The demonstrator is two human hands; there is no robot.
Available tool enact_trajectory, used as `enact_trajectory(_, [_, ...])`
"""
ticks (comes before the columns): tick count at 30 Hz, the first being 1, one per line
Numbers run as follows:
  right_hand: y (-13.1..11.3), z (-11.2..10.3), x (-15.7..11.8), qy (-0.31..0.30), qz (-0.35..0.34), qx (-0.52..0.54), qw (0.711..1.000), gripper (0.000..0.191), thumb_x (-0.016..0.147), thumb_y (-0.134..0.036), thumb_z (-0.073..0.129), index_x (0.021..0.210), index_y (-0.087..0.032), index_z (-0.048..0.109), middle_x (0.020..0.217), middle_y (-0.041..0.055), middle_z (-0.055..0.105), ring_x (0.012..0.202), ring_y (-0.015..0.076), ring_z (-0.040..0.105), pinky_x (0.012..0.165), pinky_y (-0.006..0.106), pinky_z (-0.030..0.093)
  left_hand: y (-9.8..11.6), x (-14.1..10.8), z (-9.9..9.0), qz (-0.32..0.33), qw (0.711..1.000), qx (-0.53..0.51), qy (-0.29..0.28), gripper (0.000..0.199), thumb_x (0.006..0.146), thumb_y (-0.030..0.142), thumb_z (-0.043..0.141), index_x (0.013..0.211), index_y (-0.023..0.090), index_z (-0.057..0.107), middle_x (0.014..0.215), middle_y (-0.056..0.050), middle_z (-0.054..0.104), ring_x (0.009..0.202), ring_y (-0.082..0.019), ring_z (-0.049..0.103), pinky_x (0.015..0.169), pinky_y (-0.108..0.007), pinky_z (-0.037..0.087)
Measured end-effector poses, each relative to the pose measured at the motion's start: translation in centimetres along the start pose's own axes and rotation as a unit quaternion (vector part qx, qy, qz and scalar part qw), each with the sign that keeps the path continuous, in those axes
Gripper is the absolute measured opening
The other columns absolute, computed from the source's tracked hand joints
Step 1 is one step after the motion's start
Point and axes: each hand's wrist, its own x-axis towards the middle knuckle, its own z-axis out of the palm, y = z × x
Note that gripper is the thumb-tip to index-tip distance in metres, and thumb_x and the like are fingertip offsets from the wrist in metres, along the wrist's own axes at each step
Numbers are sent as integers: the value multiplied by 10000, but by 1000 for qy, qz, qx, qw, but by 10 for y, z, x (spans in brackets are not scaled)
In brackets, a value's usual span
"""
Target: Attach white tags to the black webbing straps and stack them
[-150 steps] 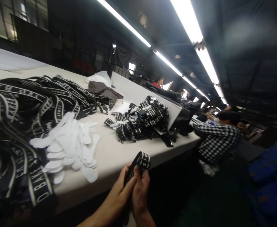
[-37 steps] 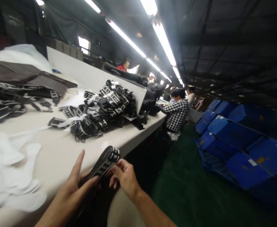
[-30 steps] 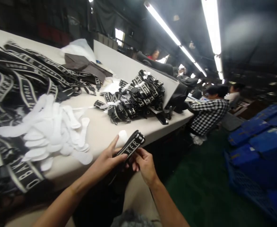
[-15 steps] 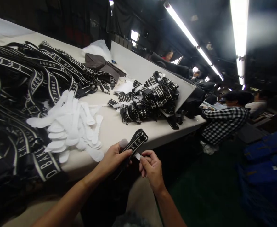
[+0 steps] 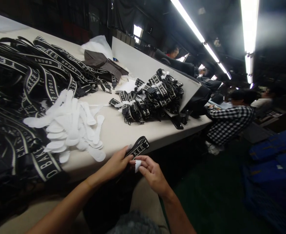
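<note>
My left hand point(image 5: 120, 162) grips a folded black strap point(image 5: 138, 149) with white lettering, just off the table's front edge. Close beside it, my right hand point(image 5: 150, 169) pinches a small white strip point(image 5: 137, 165) against the strap's lower side. Part of the strip is hidden by the fingers. Left of my hands, a pile of white toothed strips point(image 5: 72, 130) lies on the table point(image 5: 116, 130). Several bundled straps point(image 5: 157, 94), wrapped with white strips, are heaped farther back.
Loose lettered straps point(image 5: 31, 81) cover the table's left side. Behind lie a brown cloth point(image 5: 99, 61) and white plastic point(image 5: 100, 45). A person in a checked shirt point(image 5: 230, 122) sits at the right, near blue bags point(image 5: 272, 175). A pale board point(image 5: 138, 61) leans behind the bundles.
My right hand has moved left and slightly up, closer to my left hand. The white strip now shows broader and folded between its fingers. The view has shifted slightly.
</note>
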Motion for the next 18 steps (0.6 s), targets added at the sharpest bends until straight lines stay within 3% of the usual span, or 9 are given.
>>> enact_trajectory(3, [1, 1, -2, 6, -7, -44, 999, 290, 920, -380, 603, 1156, -212, 591, 1079, 77, 712, 1027, 201, 671, 995, 375, 474, -2, 1, 0, 3, 1000, 17, -24, 203, 835, 294, 472, 913, 154, 597, 758, -3, 628, 717, -210, 598, 664, -283, 483])
enact_trajectory(7, [8, 1, 0, 50, -22, -106, 993, 227, 949, -388, 549, 1089, -232, 637, 934, 45, 715, 863, 187, 690, 892, 352, 522, -10, 3, 3, 26, 998, 42, -26, 230, 828, 279, 480, 945, 149, 629, 893, -26, 674, 894, -250, 606, 840, -318, 463])
enact_trajectory(10, [15, 0, 1, 136, -101, -259, 951, 195, 940, -360, 563, 958, -248, 722, 817, 37, 667, 755, 179, 650, 787, 321, 527, -15, 2, 10, 34, 996, 64, -54, 221, 849, 323, 496, 894, 160, 637, 897, -47, 662, 875, -235, 599, 836, -322, 456])
enact_trajectory(12, [18, 1, 0, 168, -166, -335, 912, 162, 919, -310, 597, 942, -271, 753, 901, 60, 647, 805, 188, 623, 794, 326, 514, -18, -1, 15, 51, 993, 81, -70, 219, 869, 321, 484, 851, 167, 639, 866, -45, 640, 841, -220, 587, 803, -311, 453])
enact_trajectory(14, [19, 2, -1, 184, -202, -354, 895, 160, 906, -266, 610, 956, -290, 760, 1071, 80, 629, 854, 191, 615, 829, 341, 510, -18, -4, 20, 84, 989, 88, -79, 216, 884, 265, 453, 847, 170, 644, 855, -47, 625, 827, -208, 577, 789, -302, 451])
enact_trajectory(16, [19, 4, -1, 195, -201, -341, 897, 165, 899, -234, 608, 945, -289, 756, 1192, 80, 613, 916, 199, 627, 883, 352, 503, -16, -7, 23, 120, 986, 83, -78, 235, 888, 203, 426, 882, 172, 659, 892, -58, 633, 852, -205, 582, 815, -300, 454])
enact_trajectory(18, [19, 5, 2, 205, -175, -308, 912, 130, 890, -234, 617, 903, -273, 741, 1179, 68, 640, 967, 209, 633, 889, 341, 508, -13, -9, 25, 136, 985, 78, -74, 234, 886, 182, 436, 900, 177, 670, 929, -68, 651, 889, -209, 595, 850, -303, 456])
